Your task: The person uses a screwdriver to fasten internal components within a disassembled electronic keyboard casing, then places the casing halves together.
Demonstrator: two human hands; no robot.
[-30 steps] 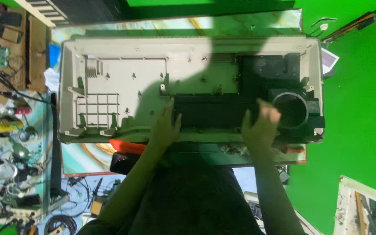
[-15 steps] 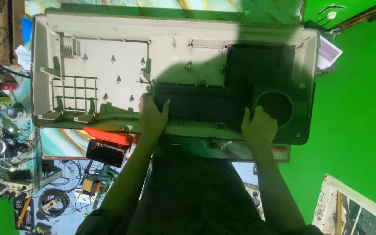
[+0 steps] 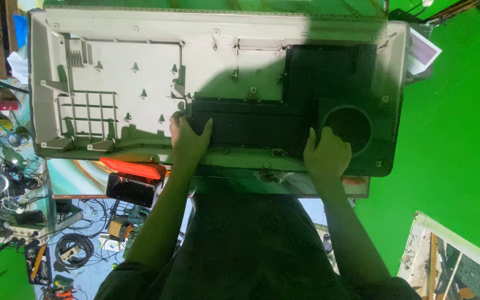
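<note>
A large beige plastic back shell (image 3: pixel 112 72) lies flat, inner side up, with ribs, posts and a grid of slots at its left. A black plastic panel (image 3: pixel 284 105) with a round hole (image 3: pixel 348 128) sits in its right half. My left hand (image 3: pixel 187 139) grips the left end of the black panel, fingers curled over its edge. My right hand (image 3: pixel 326 153) rests on the panel's lower edge beside the round hole, fingers bent onto it. Shadow from my head covers the shell's middle.
A red and black device (image 3: pixel 131 180) lies just below the shell's near edge. Cables, tools and small parts (image 3: pixel 6 189) crowd the left side. Green backdrop (image 3: pixel 456 139) fills the right, with a framed panel (image 3: pixel 456 261) at lower right and a paper (image 3: pixel 423 53) by the shell's corner.
The view has shifted so the shell sits higher and larger. My left hand has slid left onto the black panel's left end; my right hand stays by the round hole.
</note>
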